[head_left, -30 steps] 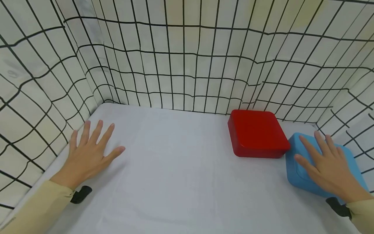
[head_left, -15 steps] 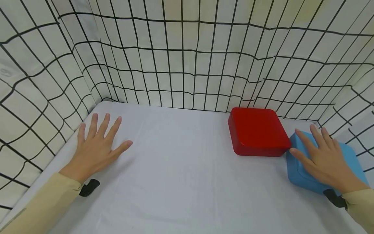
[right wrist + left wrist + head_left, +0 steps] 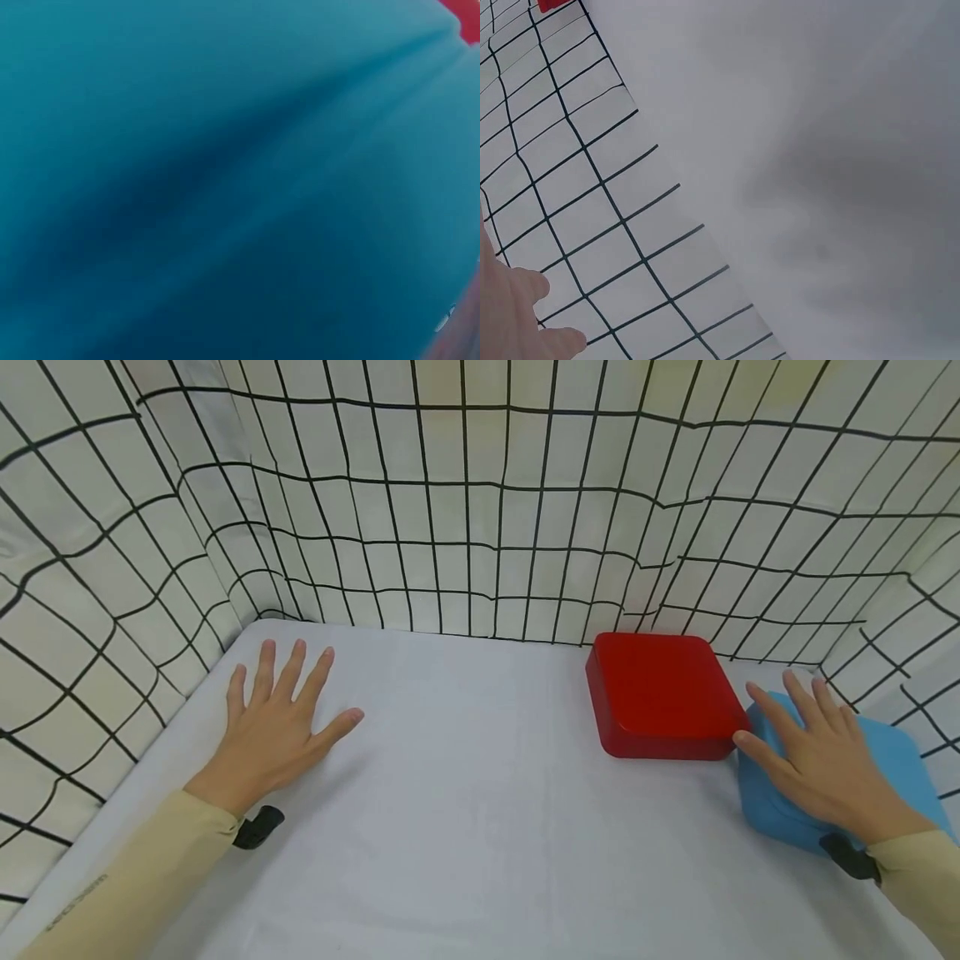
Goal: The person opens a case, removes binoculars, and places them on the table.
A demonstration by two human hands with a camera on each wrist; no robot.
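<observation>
My left hand (image 3: 273, 727) hovers palm down over the white cloth at the left, fingers spread, with its shadow falling to its right. Part of that hand (image 3: 517, 307) shows at the lower left of the left wrist view. At the right, my right hand (image 3: 821, 760) is spread above a blue rounded box (image 3: 892, 743) and hides part of its top. The blue box (image 3: 225, 150) fills nearly all of the right wrist view. Against its far left corner stands a red rounded box (image 3: 663, 689), close by my right thumb. Neither hand grips anything.
A white cloth (image 3: 450, 810) covers the table. Black wire grid panels (image 3: 468, 518) rise along the back, left and right sides, with pale sheeting behind them. A dark strap piece (image 3: 258, 827) hangs at the left wrist, and a similar strap piece (image 3: 851, 857) at the right.
My left hand has drifted right and slightly up, still spread. The right hand has shifted a little left and up over the blue box. The boxes look unmoved.
</observation>
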